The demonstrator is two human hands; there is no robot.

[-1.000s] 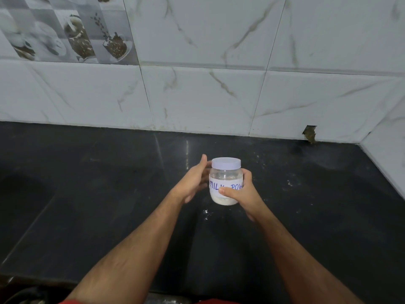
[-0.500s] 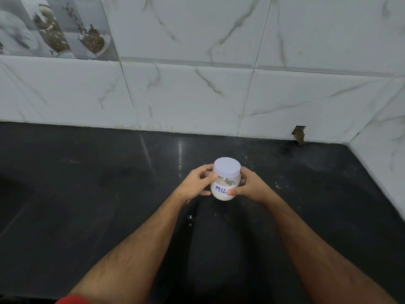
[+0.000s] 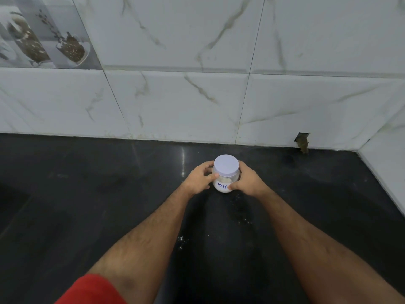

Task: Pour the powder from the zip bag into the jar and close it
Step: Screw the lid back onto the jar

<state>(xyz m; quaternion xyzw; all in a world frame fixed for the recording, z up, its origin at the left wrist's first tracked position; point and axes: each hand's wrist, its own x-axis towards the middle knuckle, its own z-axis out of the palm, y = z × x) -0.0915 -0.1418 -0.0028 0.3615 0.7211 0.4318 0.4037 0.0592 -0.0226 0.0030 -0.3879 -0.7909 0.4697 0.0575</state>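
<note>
Holding the jar [image 3: 225, 181] between both of our hands, we are looking down at it from above as it is sitting upright on the black counter [image 3: 109, 205], a little in front of the tiled wall [image 3: 197, 102]. Our left hand [image 3: 200, 179] is curling around the jar's left side, with the thumb lying across its front just under the lid and the fingers wrapping toward the back. Our right hand [image 3: 248, 181] is cupping the right side, its thumb pressing against the lower front next to the label [image 3: 221, 184], where we are reading the blue letters "MIL" while the rest is being hidden by that thumb. The white lid [image 3: 226, 165] is sitting flat on top of the jar, closing it, and we are seeing white powder [image 3: 225, 179] through the clear wall below it. A few white specks [image 3: 180, 239] are lying on the counter nearer to us, between our forearms, and finer dust is showing just beside the jar's base on the right. At the far right, where the wall is meeting the counter, a small broken notch [image 3: 302, 141] is showing in the tile, and a decorative tile [image 3: 41, 34] picturing jars is sitting at the upper left. A red sleeve [image 3: 92, 289] is showing at the bottom edge on our left arm
</note>
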